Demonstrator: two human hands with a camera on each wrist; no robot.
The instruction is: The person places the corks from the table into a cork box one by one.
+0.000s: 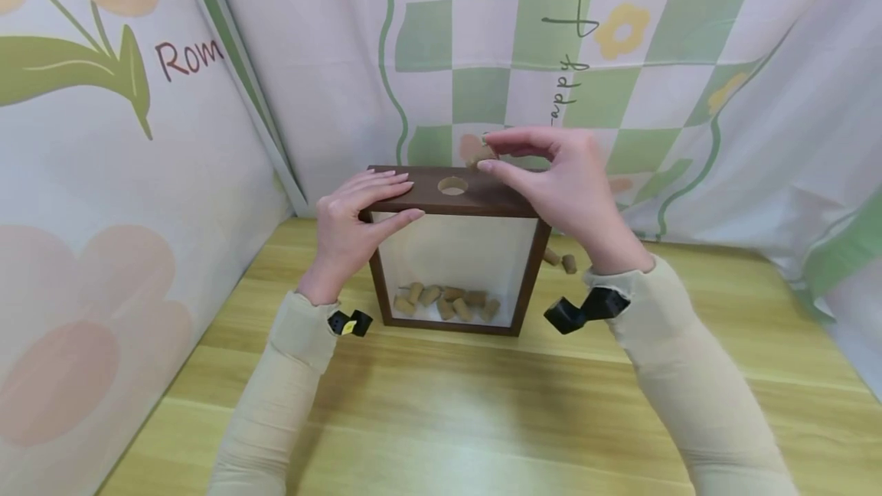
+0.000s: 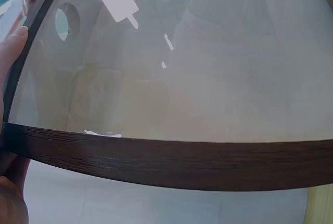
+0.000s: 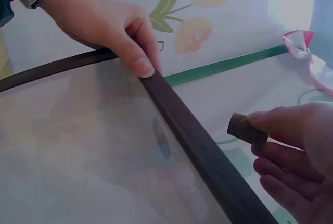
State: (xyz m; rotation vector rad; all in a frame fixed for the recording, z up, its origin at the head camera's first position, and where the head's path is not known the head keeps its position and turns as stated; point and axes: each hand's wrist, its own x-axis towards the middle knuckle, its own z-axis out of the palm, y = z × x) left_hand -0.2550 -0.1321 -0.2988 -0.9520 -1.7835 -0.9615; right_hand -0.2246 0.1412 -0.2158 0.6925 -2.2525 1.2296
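A dark brown wooden shadow box with a clear front stands upright on the table, a round hole cut in its top. Several corks lie at the bottom behind the pane. My left hand grips the box's top left corner, fingers over the top and thumb at the front edge. Just above the top, to the right of the hole, my right hand pinches one cork between thumb and fingers. That cork is partly covered by the fingers in the head view.
A few loose corks lie on the wooden table behind the box's right side. A printed curtain hangs close behind the box, and another printed cloth lines the left side.
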